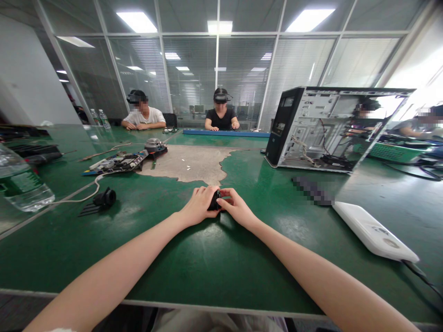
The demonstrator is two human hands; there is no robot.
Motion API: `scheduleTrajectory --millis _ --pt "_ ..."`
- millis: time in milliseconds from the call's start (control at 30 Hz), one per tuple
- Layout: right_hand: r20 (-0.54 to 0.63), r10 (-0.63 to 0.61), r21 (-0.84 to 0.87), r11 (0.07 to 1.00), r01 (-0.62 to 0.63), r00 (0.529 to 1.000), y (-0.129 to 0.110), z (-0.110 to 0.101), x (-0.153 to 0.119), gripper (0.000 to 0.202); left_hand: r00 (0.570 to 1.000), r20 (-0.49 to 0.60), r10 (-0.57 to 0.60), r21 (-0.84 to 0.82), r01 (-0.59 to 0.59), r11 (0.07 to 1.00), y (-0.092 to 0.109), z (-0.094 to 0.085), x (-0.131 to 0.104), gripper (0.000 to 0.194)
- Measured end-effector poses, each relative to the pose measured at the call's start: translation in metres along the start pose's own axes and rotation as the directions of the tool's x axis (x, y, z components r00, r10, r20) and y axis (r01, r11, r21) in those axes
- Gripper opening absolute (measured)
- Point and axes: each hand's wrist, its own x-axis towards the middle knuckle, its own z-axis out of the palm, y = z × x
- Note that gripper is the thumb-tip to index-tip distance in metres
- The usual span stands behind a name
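Head camera view: a small black part (214, 204) is held at the centre of the frame; whether it rests on the green tabletop (221, 267) cannot be determined. It is gripped from above by the left hand (197, 206), fingers bent around it. The right hand (238, 208) is partly curled, its thumb and fingertips closed on the part's right side. Handling is judged to be under way: the part is not yet released, and its completion cannot be assessed because it is largely covered. A circuit board (116, 162) and a black plastic fitting (104, 198) lie loose at centre left. Open room is noted below the hands, down to the table edge at the frame's bottom. Rightward movement is bounded by a computer case (286, 124), upper right, and a white power bank (375, 230), lower right.
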Motion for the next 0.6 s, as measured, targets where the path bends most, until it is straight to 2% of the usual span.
scheduleTrajectory --millis 300,600 --pt "0.029 -0.08 0.046 0.996 0.078 0.996 -0.0049 -0.0008 -0.0024 0.018 1.0 -0.002 0.002 0.007 -0.002 1.0 0.0016 -0.0013 -0.0001 0.056" --pt "-0.014 0.021 0.003 1.0 -0.021 1.0 -0.0016 -0.0005 0.0011 0.029 1.0 -0.002 0.003 0.018 -0.003 1.0 0.0001 0.0011 0.0001 0.059"
